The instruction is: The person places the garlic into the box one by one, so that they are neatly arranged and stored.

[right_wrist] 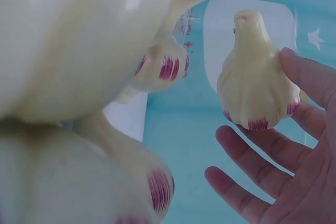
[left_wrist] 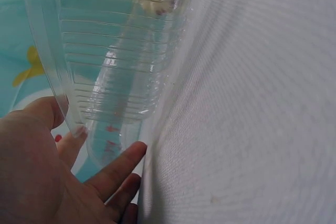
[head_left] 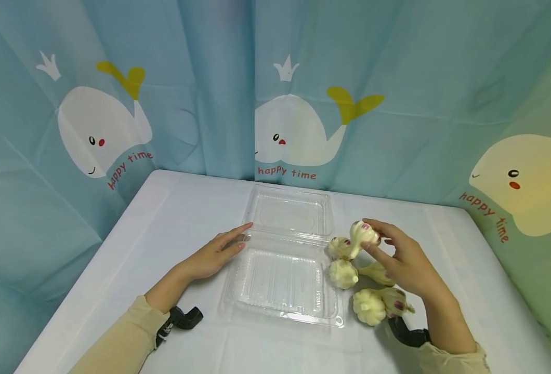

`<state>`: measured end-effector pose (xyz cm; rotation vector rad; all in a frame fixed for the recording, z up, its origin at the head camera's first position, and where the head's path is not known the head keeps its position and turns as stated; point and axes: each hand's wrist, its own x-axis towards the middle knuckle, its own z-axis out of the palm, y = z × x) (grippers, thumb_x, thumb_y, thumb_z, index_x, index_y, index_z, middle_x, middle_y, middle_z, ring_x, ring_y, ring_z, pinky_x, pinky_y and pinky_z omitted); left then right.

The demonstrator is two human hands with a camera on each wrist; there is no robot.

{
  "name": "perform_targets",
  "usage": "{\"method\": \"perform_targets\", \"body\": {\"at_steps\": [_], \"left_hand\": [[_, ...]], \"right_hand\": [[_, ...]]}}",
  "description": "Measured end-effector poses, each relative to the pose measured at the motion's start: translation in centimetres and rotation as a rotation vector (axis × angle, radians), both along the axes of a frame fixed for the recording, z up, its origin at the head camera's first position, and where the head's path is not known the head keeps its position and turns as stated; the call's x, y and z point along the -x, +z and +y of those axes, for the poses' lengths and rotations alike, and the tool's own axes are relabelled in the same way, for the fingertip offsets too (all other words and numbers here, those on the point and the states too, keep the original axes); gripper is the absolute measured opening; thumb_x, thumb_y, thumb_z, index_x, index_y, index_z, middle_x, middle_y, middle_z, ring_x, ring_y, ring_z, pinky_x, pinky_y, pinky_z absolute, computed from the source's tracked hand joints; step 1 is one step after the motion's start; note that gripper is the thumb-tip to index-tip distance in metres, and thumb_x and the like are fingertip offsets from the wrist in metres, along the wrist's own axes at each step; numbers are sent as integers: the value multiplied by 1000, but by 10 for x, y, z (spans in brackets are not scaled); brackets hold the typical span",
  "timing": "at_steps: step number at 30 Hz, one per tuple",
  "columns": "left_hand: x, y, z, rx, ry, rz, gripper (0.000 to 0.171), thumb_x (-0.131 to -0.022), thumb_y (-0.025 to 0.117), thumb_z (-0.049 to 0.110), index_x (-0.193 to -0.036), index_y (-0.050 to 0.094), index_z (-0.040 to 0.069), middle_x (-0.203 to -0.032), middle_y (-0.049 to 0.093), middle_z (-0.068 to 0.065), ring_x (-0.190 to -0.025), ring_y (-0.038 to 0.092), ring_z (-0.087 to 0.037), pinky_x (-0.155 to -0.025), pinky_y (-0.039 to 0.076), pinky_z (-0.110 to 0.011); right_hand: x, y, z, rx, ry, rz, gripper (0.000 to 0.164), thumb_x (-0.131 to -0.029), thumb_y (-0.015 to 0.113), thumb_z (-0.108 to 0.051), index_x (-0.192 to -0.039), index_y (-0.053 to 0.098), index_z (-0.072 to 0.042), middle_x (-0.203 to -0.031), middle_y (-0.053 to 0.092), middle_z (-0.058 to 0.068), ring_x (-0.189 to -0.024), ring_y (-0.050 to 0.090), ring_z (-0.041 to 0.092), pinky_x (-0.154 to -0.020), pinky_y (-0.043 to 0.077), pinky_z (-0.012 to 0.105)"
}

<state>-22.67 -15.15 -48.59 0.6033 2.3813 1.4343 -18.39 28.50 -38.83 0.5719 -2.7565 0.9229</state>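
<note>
My right hand [head_left: 404, 262] pinches a garlic bulb [head_left: 363, 236] between thumb and fingers, raised over the other garlic. In the right wrist view this bulb [right_wrist: 257, 77] has its stem up and purple streaks at its base, with the lower fingers spread. My left hand [head_left: 210, 257] has its fingers extended at the left rim of a clear plastic clamshell box [head_left: 280, 275], near the hinge. In the left wrist view, thumb and index fingertips [left_wrist: 79, 130] are at the box's corner. The box lies open, its lid [head_left: 288, 213] folded back away from me.
Several garlic bulbs [head_left: 369, 306] lie in a cluster along the box's right side. Everything rests on a white-covered table [head_left: 172, 208]. Behind stands a blue curtain [head_left: 219, 104] with printed whales. Black wrist mounts [head_left: 186, 318] are on both forearms.
</note>
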Motion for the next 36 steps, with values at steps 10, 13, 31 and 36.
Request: {"method": "perform_targets", "body": {"at_steps": [10, 13, 31, 36], "left_hand": [[0, 1, 1, 5, 5, -5, 54, -109, 46, 50, -161, 30, 47, -157, 49, 1, -155, 27, -27, -125, 23, -62], [0, 1, 1, 9, 6, -1, 54, -109, 46, 51, -160, 30, 48, -157, 50, 2, -154, 28, -26, -125, 24, -61], [-1, 2, 1, 11, 1, 10, 55, -109, 46, 50, -161, 30, 45, -157, 51, 0, -153, 30, -28, -124, 25, -62], [-1, 2, 1, 10, 3, 11, 55, -109, 46, 50, -161, 30, 45, -157, 50, 0, -153, 30, -28, -123, 25, -63]], "right_hand": [[-1, -1, -9, -15, 42, 57, 52, -100, 70, -15, -150, 54, -17, -121, 67, -3, -104, 51, -1, -96, 44, 31], [-1, -1, -13, -14, 65, 86, 54, -99, 72, -12, -149, 55, -15, -118, 67, -3, -104, 51, -1, -95, 43, 28], [-3, -9, -28, -49, 57, 22, 52, -101, 70, -23, -150, 54, -21, -136, 66, -1, -122, 58, 11, -96, 46, 29], [-2, -12, -33, -51, 80, 19, 52, -100, 71, -24, -149, 54, -20, -141, 65, 3, -129, 60, 24, -101, 47, 34]]}}
